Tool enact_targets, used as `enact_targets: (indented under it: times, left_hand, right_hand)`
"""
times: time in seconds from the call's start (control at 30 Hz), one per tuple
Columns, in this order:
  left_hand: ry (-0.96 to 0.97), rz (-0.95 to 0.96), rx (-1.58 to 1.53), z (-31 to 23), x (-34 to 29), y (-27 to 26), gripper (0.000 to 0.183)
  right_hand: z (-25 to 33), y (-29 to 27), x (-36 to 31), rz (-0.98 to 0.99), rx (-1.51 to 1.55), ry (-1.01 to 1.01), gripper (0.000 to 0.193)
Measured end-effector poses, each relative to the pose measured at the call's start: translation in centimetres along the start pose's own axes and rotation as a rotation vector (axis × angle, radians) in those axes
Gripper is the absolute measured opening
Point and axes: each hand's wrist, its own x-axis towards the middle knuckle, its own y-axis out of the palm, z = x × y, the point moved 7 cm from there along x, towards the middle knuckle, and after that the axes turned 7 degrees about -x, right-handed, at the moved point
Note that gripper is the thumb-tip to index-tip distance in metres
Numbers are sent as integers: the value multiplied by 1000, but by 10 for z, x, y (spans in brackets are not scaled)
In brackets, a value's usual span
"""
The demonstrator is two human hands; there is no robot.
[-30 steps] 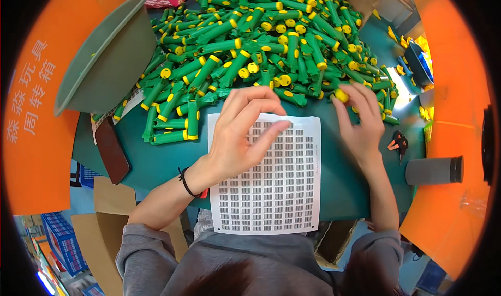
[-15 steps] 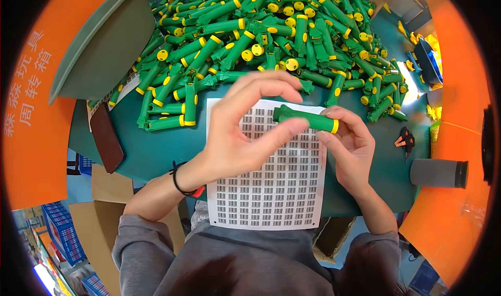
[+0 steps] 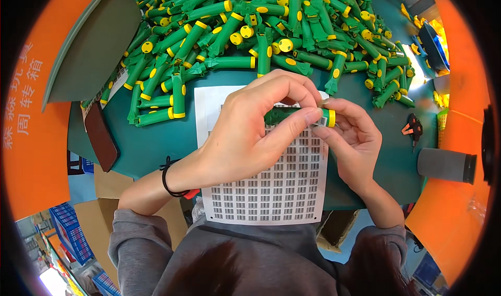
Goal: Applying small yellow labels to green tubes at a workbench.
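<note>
Above the sheet, a green plastic toy tube (image 3: 277, 115) with a yellow end lies crosswise between my hands. My left hand (image 3: 242, 131) is closed round its left part, the thumb pressing by a small barcode sticker (image 3: 322, 122) near the yellow end. Thumb and fingertips of my right hand (image 3: 357, 147) pinch the tube at that yellow end. Beneath them is a white sheet (image 3: 263, 194) with rows of small barcode stickers, its upper part partly covered by my left hand.
A big heap of similar green tubes (image 3: 229, 40) fills the table's far side. On the right are black-and-orange snips (image 3: 413, 129) and a grey tumbler (image 3: 443, 165). A dark brown flat case (image 3: 103, 139) and a large grey-green panel (image 3: 91, 51) stand left, near orange crate walls (image 3: 39, 113).
My left hand has come down onto the tube, its thumb shifting right toward the yellow end. A barcode sticker now shows there. The view has shifted slightly.
</note>
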Motion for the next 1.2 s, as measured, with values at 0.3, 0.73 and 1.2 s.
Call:
enact_targets:
  times: [0.3,0.73,1.2]
  left_hand:
    - [20,-36,29,2,-1,0,8]
    - [38,-66,90,2,-3,0,8]
    - [48,-95,92,2,-5,1,9]
  right_hand:
    - [1,1,-3,-7,-11,8,42]
    - [0,1,-3,6,-59,-48,40]
    - [-1,2,-5,-12,-39,-20,38]
